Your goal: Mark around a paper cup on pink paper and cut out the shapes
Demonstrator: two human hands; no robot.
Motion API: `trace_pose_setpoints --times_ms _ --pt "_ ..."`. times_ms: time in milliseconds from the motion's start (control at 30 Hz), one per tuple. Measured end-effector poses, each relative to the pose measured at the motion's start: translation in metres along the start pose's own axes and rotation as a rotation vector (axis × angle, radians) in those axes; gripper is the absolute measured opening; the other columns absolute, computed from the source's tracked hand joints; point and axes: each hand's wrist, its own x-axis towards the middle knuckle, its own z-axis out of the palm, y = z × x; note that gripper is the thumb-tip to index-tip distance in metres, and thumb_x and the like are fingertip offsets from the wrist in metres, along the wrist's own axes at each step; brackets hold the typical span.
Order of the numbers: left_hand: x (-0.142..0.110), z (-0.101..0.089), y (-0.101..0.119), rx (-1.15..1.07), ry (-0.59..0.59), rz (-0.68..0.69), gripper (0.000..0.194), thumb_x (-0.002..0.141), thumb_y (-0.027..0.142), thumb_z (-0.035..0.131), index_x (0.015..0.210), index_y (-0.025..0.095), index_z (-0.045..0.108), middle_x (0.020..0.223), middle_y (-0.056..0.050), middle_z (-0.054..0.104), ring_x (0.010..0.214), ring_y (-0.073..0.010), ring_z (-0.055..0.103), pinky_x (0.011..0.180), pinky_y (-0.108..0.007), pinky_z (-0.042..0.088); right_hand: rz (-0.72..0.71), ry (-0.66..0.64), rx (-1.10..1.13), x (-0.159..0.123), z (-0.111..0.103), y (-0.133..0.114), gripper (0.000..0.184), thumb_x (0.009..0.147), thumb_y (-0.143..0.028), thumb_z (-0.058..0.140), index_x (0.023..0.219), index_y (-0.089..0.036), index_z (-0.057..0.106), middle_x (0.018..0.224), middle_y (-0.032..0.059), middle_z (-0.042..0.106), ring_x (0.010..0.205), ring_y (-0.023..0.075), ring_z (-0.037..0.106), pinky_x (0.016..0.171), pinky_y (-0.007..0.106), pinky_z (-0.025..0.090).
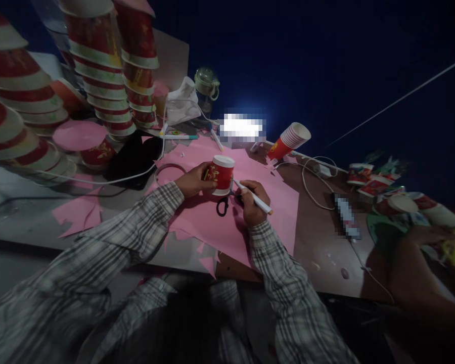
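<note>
My left hand (196, 180) is closed around the side of a red paper cup (222, 176) with gold leaf patterns and white bands at both ends. In my right hand (255, 201) is a white marker pen (261, 200) with an orange end, its tip pointing at the cup's right side. The tip is close to the cup; whether it touches I cannot tell. Under both hands lies a large sheet of pink paper (276, 202). Dark-handled scissors (223, 206) rest on it just below the cup, partly hidden.
Tall stacks of paper cups (104, 76) stand at the left. Beyond the sheet are loose markers (180, 137) and a tilted cup stack (288, 140). A roll of tape (170, 174), pink scraps (79, 215) and cables lie about. Another person's arm (420, 273) is at the right.
</note>
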Motion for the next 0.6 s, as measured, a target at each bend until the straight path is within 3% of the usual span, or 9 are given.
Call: trace_pose_setpoints --times_ms 167,367,600 --pt "-0.003 0.003 0.007 0.023 0.026 -0.034 0.071 0.056 0.018 0.083 0.122 0.015 0.058 0.127 -0.014 0.069 0.127 -0.0347 0.062 0.115 -0.057 0.043 0.112 0.02 0.034 0.0 0.001 -0.005 0.02 0.087 -0.038 0.061 0.092 -0.021 0.07 0.077 0.0021 0.069 0.068 0.0169 0.064 0.06 0.03 0.054" --pt "-0.005 0.005 0.012 0.015 0.04 -0.058 0.075 0.054 0.016 0.079 0.126 0.012 0.058 0.125 -0.014 0.07 0.122 -0.0331 0.065 0.113 -0.054 0.045 0.223 -0.068 0.02 0.005 -0.005 -0.005 0.017 0.078 -0.034 0.061 0.079 -0.02 0.07 0.069 0.001 0.068 0.061 0.0162 0.061 0.055 0.029 0.05" --pt "-0.004 0.003 0.007 0.002 0.042 -0.052 0.072 0.056 0.012 0.076 0.127 0.016 0.06 0.123 -0.01 0.073 0.121 -0.0306 0.066 0.112 -0.052 0.046 0.218 -0.076 0.032 0.007 -0.006 -0.006 0.015 0.079 -0.032 0.061 0.073 -0.02 0.068 0.059 -0.0025 0.06 0.055 0.0134 0.055 0.053 0.028 0.048"
